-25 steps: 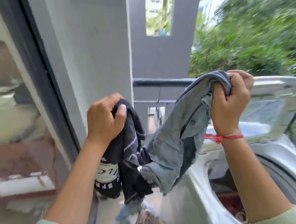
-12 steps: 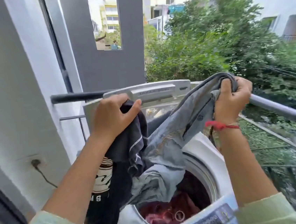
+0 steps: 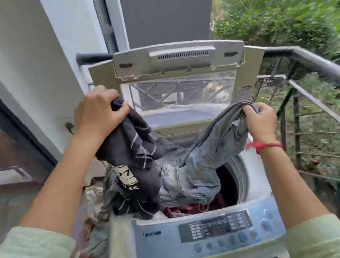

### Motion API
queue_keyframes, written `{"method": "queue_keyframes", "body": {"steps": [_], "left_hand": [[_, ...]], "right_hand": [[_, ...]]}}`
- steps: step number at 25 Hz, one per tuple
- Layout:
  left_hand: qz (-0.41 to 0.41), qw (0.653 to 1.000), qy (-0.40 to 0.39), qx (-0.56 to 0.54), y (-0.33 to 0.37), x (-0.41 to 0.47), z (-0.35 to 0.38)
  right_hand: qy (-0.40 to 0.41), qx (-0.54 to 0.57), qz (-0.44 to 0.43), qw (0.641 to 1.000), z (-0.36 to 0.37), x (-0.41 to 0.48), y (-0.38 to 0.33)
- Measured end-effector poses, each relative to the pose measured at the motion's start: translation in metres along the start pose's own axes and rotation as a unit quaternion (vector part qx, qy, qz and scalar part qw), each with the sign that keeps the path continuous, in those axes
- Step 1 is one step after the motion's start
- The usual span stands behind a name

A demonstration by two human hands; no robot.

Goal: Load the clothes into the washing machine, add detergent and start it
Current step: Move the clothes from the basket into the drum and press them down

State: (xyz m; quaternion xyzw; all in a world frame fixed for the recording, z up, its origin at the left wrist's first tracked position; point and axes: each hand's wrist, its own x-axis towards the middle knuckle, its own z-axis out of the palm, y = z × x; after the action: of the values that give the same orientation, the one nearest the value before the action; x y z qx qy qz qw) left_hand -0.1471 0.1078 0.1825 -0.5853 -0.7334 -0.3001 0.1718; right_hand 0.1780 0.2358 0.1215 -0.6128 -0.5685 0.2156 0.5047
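A top-loading washing machine (image 3: 255, 195) stands in front of me with its lid (image 3: 179, 62) raised. My left hand (image 3: 98, 113) grips a dark garment (image 3: 134, 153) with a pale printed patch, held above the drum's left side. My right hand (image 3: 260, 121) grips a grey-blue denim garment (image 3: 207, 156) over the drum's right side. Both garments hang down into the drum opening, onto red clothes (image 3: 186, 209) lying inside. The control panel (image 3: 215, 227) faces me at the front.
A dark metal balcony railing (image 3: 326, 68) runs along the right and behind the machine. A white wall (image 3: 31, 59) and a glass door (image 3: 3, 146) stand on the left. More crumpled clothes (image 3: 96, 237) sit low beside the machine's left side. Green bushes lie beyond the railing.
Both hands have carried the garments from left of the machine to above the drum and lowered them, so the hanging ends now reach inside. My view has turned to face the machine.
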Motion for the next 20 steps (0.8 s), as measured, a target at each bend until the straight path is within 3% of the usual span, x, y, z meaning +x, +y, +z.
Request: {"method": "queue_keyframes", "body": {"steps": [3, 5, 7, 10, 13, 15, 17, 19, 20], "left_hand": [[-0.073, 0.997, 0.005, 0.033, -0.020, -0.005, -0.009], [-0.056, 0.997, -0.037, 0.032, -0.021, -0.012, 0.006], [-0.016, 0.988, -0.152, -0.010, -0.010, -0.032, 0.042], [0.008, 0.935, -0.355, 0.010, 0.013, -0.074, 0.111], [0.086, 0.879, -0.464, 0.060, 0.031, -0.099, 0.156], [0.121, 0.869, -0.476, 0.054, 0.046, -0.104, 0.171], [0.108, 0.890, -0.443, 0.020, 0.053, -0.096, 0.178], [0.078, 0.904, -0.420, -0.022, 0.047, -0.077, 0.168], [0.081, 0.910, -0.405, -0.040, 0.040, -0.065, 0.158]], "right_hand": [[-0.058, 0.018, 0.034, 0.998, 0.010, -0.001, 0.000], [-0.122, 0.098, 0.034, 0.987, 0.013, -0.001, -0.007], [-0.163, 0.259, 0.069, 0.949, 0.014, 0.001, -0.010], [-0.139, 0.438, 0.110, 0.882, 0.003, 0.009, -0.004], [-0.105, 0.512, 0.129, 0.843, -0.021, 0.010, 0.003], [-0.100, 0.529, 0.134, 0.832, -0.034, 0.006, 0.007], [-0.069, 0.477, 0.121, 0.868, -0.044, -0.001, 0.012], [-0.046, 0.301, 0.098, 0.947, -0.056, -0.004, 0.023], [-0.079, 0.205, 0.103, 0.970, -0.064, -0.006, 0.030]]}}
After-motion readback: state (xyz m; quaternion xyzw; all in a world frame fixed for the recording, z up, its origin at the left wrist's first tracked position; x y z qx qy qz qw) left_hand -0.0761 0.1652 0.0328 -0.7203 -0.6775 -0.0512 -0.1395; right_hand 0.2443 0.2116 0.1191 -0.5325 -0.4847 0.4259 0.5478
